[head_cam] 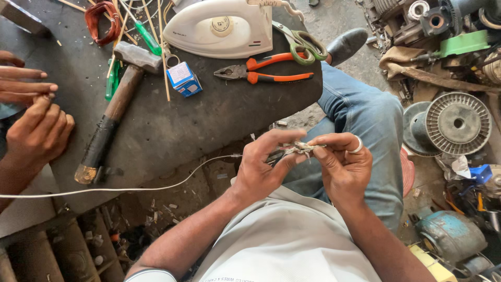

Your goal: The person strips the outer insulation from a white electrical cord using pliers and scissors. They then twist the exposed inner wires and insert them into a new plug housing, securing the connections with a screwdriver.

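Observation:
My left hand (263,167) and my right hand (342,164) meet over my lap and pinch a small metal wire connector (296,149) between their fingertips. A thin white wire (156,187) runs from that piece leftward out of view. My right hand wears a silver ring. On the dark worktable (209,120) lie a white clothes iron (219,28), orange-handled pliers (266,73), green-handled scissors (302,42) and a hammer (117,104).
Another person's hands (31,115) rest at the table's left edge. A small blue and white box (183,79), a green screwdriver (146,36) and a coil of red wire (102,21) sit on the table. Motor parts and a ribbed metal spool (456,122) crowd the right floor.

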